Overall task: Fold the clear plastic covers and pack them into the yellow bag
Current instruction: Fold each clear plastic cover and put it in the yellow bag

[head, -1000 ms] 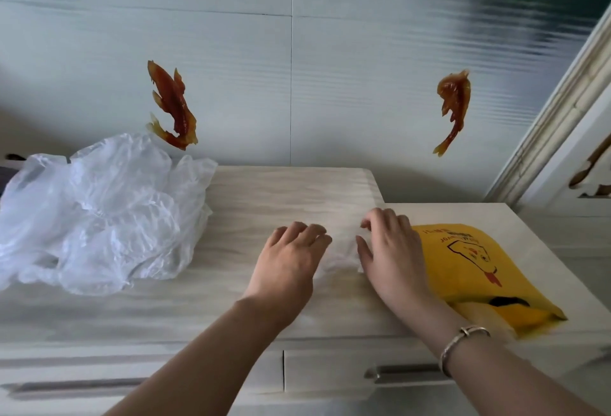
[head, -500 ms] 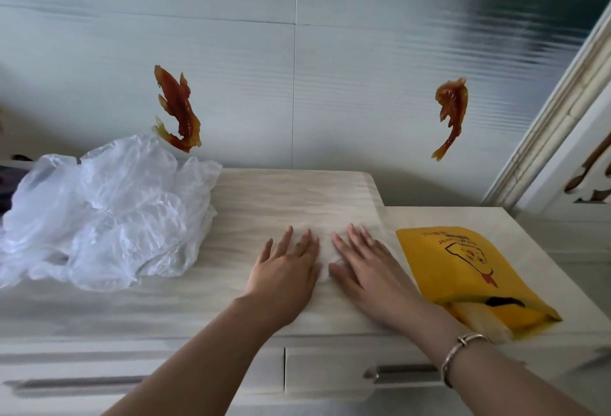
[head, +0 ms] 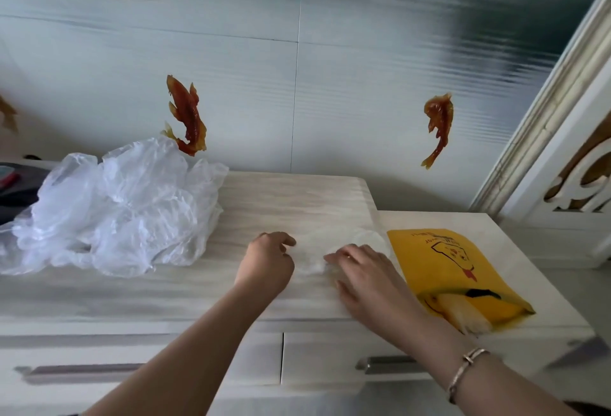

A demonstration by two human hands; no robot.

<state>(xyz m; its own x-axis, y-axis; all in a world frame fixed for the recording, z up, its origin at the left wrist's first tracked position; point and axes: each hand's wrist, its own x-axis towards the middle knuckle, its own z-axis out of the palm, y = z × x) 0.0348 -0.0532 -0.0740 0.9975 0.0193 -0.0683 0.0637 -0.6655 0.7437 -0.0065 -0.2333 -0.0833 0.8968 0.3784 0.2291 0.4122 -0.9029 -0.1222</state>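
Right now I have both hands down on a clear plastic cover (head: 334, 247) that lies flat on the pale wood-grain cabinet top (head: 205, 290), a little right of centre. My left hand (head: 266, 265) sits at the cover's left edge with its fingers curled under; the thumb and forefinger seem to nip the film there, though the plastic is so thin and the picture so soft that I cannot tell for sure whether they have hold of it. My right hand (head: 367, 278) lies palm down over the cover's near right part, fingers spread and fairly straight, pressing rather than gripping. A thin bracelet (head: 464, 371) circles that wrist.

Just beside the right hand, on the lower section of the cabinet, lies the yellow bag (head: 449, 270), flat, with red and black printing on its face. Its mouth is turned toward me and something pale shows inside it.

Well apart to the left, a loose crumpled heap of clear plastic covers (head: 122, 207) rests on the same top against the wall. Two orange-brown fish decorations (head: 186, 116) are stuck on the white wall behind, one above the heap and one farther right. Below the front edge I can see two drawer fronts with a metal handle (head: 386, 362) on the right one.
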